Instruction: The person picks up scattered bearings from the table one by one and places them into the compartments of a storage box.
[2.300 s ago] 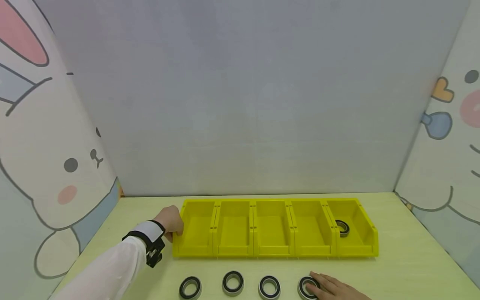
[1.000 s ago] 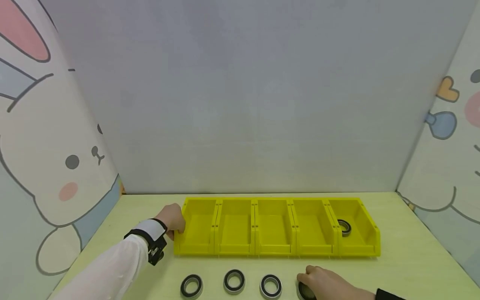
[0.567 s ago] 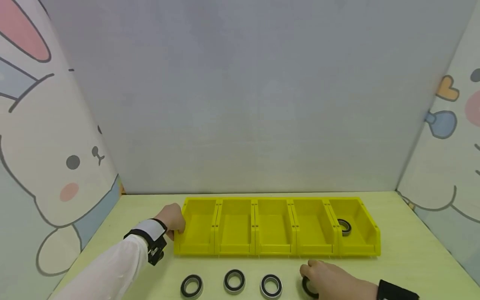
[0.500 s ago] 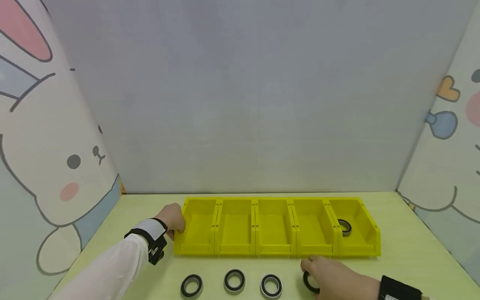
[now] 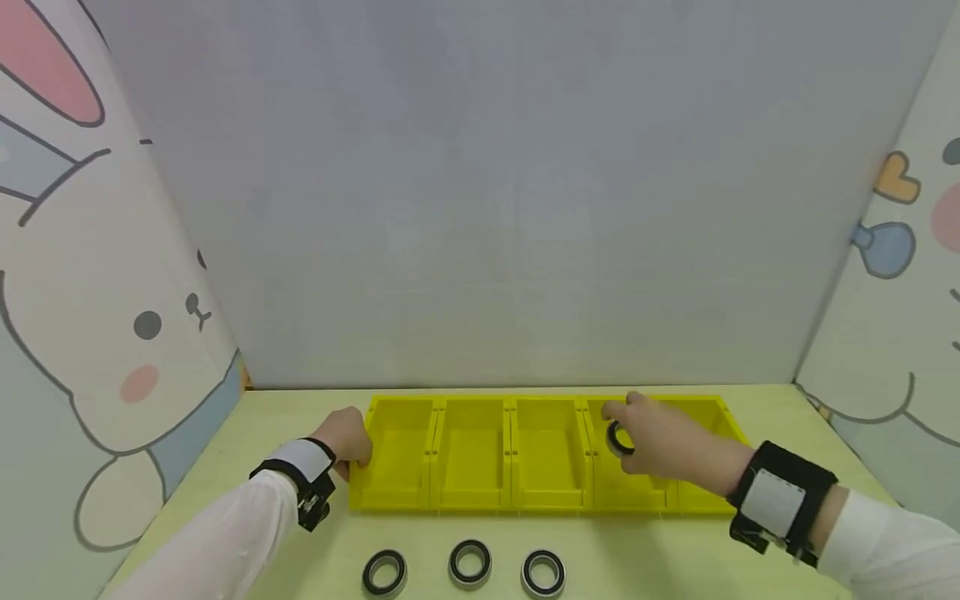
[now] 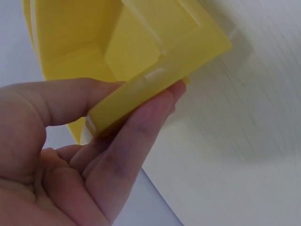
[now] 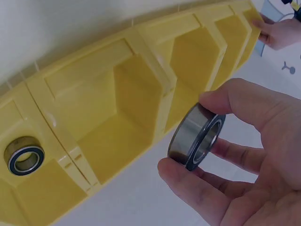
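Note:
My right hand pinches a ball bearing, a steel ring with a black seal, between thumb and fingers. It is held over the second bin from the right in a row of yellow bins. With thumb and fingers, my left hand grips the side wall at the left end of the row; the left wrist view shows that yellow wall between them. Another bearing lies in the rightmost bin, which my right arm partly hides in the head view.
In front of the bins, three bearings lie spaced out on the pale table: a left one, a middle one and a right one. A grey wall stands behind, with cartoon-printed panels at both sides.
My right hand has taken hold of the fourth bearing on the table, lifted it and carried it forward over the bins. The left hand keeps its grip on the row's end.

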Demonstrator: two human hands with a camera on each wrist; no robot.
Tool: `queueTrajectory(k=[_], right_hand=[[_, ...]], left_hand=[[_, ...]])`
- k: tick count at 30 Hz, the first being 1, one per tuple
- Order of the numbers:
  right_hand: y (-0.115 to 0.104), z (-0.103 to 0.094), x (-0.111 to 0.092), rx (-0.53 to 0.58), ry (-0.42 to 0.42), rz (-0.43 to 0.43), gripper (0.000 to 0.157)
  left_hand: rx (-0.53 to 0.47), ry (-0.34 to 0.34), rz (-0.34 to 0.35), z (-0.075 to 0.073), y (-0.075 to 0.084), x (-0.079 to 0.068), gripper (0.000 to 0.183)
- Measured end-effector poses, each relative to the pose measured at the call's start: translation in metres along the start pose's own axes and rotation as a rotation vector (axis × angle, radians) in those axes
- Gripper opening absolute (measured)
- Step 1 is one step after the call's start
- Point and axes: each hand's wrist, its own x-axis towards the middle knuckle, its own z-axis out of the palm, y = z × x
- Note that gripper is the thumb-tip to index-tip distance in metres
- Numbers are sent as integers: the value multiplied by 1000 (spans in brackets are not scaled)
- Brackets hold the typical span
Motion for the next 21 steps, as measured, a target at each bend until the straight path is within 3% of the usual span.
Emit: queueTrajectory(k=[7,17,21], right_hand=[[21,11,24,6,29,25,41],[43,60,45,63,40,4,23],[48,77,49,62,28,24,23]], left_hand=[[6,8,4,0,3,0,19],[3,5,-16,1,4,-1,21],[8,9,-16,0,6,-2,20]])
